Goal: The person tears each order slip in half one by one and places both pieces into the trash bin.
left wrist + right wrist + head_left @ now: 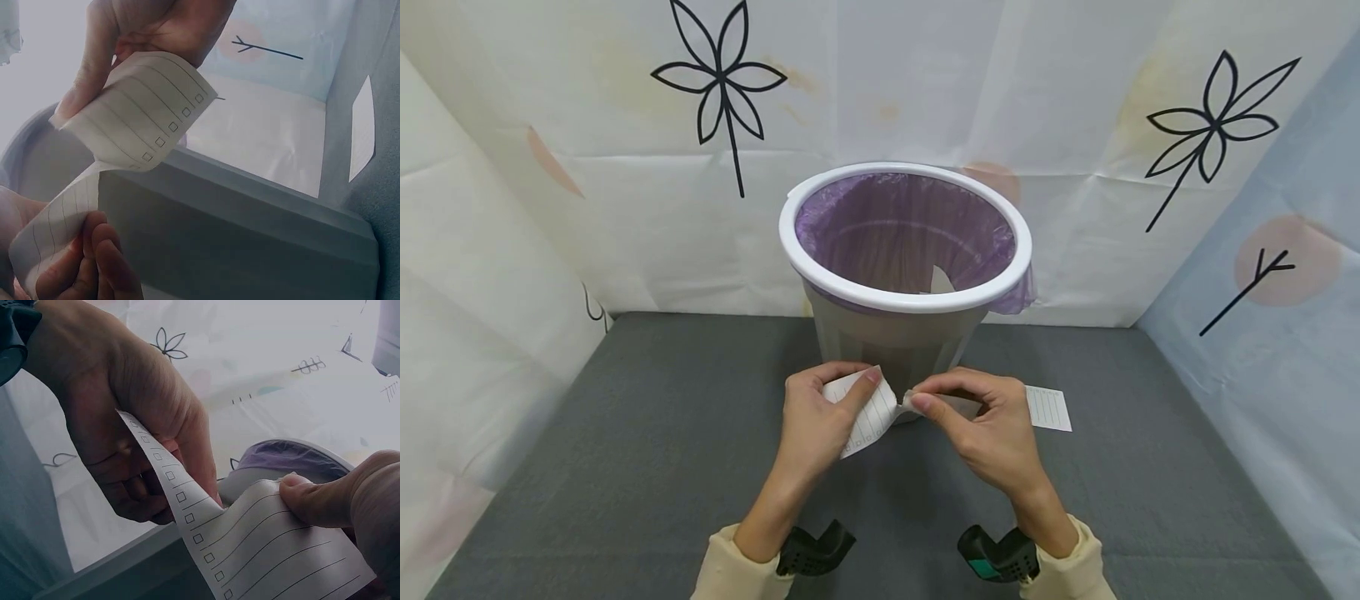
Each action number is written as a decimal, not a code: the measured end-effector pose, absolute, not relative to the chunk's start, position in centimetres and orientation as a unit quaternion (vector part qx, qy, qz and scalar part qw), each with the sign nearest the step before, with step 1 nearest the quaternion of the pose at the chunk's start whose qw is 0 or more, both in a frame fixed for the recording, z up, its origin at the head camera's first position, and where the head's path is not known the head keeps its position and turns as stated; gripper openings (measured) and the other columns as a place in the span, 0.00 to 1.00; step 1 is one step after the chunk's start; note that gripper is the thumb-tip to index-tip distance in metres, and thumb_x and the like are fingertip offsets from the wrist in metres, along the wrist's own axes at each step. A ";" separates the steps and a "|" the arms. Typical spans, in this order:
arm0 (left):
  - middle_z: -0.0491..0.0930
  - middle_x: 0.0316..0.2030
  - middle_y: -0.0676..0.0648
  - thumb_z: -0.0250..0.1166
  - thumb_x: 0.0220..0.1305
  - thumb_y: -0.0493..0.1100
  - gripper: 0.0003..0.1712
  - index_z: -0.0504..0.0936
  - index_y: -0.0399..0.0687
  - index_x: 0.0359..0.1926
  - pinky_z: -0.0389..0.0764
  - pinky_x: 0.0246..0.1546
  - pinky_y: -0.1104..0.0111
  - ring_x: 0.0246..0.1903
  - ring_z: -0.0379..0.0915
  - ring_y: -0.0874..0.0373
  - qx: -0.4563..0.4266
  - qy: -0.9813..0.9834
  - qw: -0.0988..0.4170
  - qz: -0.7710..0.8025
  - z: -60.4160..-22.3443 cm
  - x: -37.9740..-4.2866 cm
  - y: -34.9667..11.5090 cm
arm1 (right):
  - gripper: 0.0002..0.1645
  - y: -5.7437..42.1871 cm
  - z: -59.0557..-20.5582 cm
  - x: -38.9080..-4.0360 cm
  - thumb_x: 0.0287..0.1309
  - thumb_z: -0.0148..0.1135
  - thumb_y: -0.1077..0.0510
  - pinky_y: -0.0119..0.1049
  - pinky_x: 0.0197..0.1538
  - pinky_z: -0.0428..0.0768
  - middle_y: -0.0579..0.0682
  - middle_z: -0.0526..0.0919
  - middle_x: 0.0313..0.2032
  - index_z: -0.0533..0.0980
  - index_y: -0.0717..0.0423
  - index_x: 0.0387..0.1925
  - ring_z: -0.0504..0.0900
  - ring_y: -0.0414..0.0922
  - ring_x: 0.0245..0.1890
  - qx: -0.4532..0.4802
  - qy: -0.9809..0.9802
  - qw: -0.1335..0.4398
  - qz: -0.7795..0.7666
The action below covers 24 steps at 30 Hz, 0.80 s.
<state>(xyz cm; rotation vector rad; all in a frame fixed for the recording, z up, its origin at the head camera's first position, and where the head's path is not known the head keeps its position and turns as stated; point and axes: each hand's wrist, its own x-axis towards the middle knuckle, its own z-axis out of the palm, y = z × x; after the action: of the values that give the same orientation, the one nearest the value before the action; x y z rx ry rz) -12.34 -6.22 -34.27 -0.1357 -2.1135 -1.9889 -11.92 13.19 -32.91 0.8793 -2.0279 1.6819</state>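
A lined sheet of white paper with small checkboxes (871, 421) stretches between both hands, bent and twisted in the middle, with a notch in its edge between the fingertips. My left hand (816, 417) grips one part, its thumb lying over the paper. My right hand (988, 421) pinches the other part between thumb and fingers, hiding much of it in the head view. From the right wrist view, the paper (262, 531) sags in folds around the notch. Directly behind the hands stands a waste bin (887, 337) with a white rim.
A purple bag (880, 233) lines the bin, with a white scrap (941, 282) inside it. To the right of my right hand, a lined paper slip (1051, 408) lies on the dark grey table (685, 467). Patterned cloth (625, 225) surrounds the table behind and at both sides.
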 end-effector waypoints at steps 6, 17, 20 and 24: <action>0.85 0.28 0.43 0.73 0.62 0.38 0.05 0.90 0.38 0.35 0.78 0.22 0.68 0.22 0.79 0.55 -0.053 -0.723 0.105 -0.681 -34.3 -12.5 -6.5 | 0.08 13.3 -32.8 -11.9 0.55 0.71 0.74 0.34 0.40 0.84 0.56 0.88 0.32 0.86 0.61 0.33 0.87 0.45 0.33 0.309 -0.716 0.187 0.598; 0.85 0.27 0.43 0.72 0.63 0.35 0.04 0.90 0.37 0.36 0.77 0.21 0.70 0.20 0.79 0.55 -0.073 -0.732 0.090 -0.671 -34.5 -13.0 -7.0 | 0.09 13.4 -32.6 -12.0 0.53 0.71 0.77 0.31 0.36 0.82 0.55 0.88 0.30 0.86 0.64 0.33 0.86 0.43 0.32 0.310 -0.705 0.208 0.603; 0.85 0.26 0.43 0.71 0.63 0.35 0.04 0.90 0.37 0.36 0.77 0.20 0.70 0.19 0.79 0.54 -0.075 -0.734 0.090 -0.669 -34.6 -13.1 -7.1 | 0.07 13.5 -32.5 -12.0 0.53 0.71 0.76 0.30 0.36 0.82 0.54 0.88 0.30 0.86 0.64 0.33 0.87 0.44 0.32 0.302 -0.706 0.205 0.607; 0.84 0.25 0.43 0.71 0.63 0.35 0.04 0.90 0.37 0.37 0.77 0.20 0.70 0.19 0.79 0.54 -0.077 -0.736 0.084 -0.668 -34.7 -13.2 -7.2 | 0.07 13.5 -32.6 -12.1 0.54 0.71 0.75 0.31 0.38 0.83 0.55 0.88 0.30 0.85 0.64 0.33 0.87 0.44 0.33 0.297 -0.706 0.208 0.608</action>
<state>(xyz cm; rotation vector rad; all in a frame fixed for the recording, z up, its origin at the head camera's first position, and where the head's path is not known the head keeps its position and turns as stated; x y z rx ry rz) -13.18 -7.24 -34.66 -0.2285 -2.1949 -1.9931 -12.08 13.54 -32.57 0.8255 -1.9646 1.6933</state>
